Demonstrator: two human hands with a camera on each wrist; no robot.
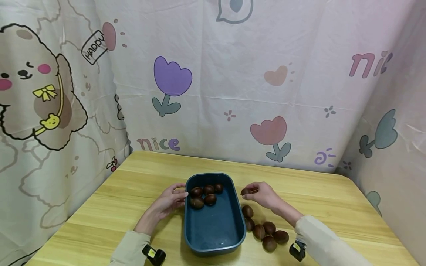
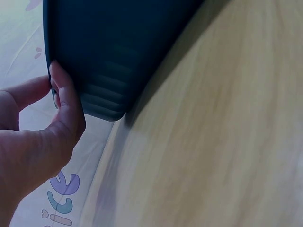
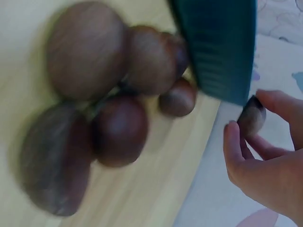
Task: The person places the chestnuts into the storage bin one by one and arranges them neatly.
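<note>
A dark blue rectangular tray (image 1: 214,232) stands on the table, with several glossy brown chestnuts (image 1: 210,199) in its far left part. My left hand (image 1: 169,201) pinches the tray's left rim, fingertips over the edge; in the left wrist view, thumb and fingers (image 2: 66,90) lie on either side of the tray wall (image 2: 109,71). Just right of the tray's far right side, my right hand (image 1: 264,195) holds one chestnut (image 3: 252,117) between thumb and fingertips. More chestnuts (image 1: 269,244) lie in a loose group on the table, right of the tray and nearer me than the right hand.
The light wooden table (image 1: 159,166) reaches back to a printed white curtain (image 1: 213,74), which also hangs along both sides. Each sleeve carries a small black wrist camera (image 1: 154,255).
</note>
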